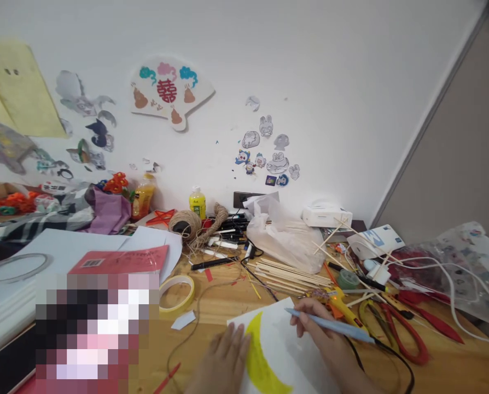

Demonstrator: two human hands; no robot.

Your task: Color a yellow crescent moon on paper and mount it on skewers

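1. A clear tape ring (15, 266) lies on white sheets at 9 o'clock of the view, with a red booklet (121, 260) just right of it.
2. A yellow tape roll (177, 294) sits on the wooden surface (211, 306), at 11 o'clock from the left hand.
3. The left hand (223, 358) lies flat, its fingers spread and pressing the left edge of a white paper (281, 339); it grips nothing.
4. The paper lies at 6 o'clock of the view, between both hands, and bears a yellow painted crescent (261, 361).
5. The right hand (322, 334) rests on the paper's right part, its fingers closed round a light blue pen (330, 324) whose tip points to 10 o'clock.
6. A bundle of wooden sticks (289, 273) lies at 12 o'clock from the right hand, beside a white plastic bag (285, 235).
7. A yellow glue gun (343, 306) lies just right of the pen, with red scissors (404, 334) at 3 o'clock.
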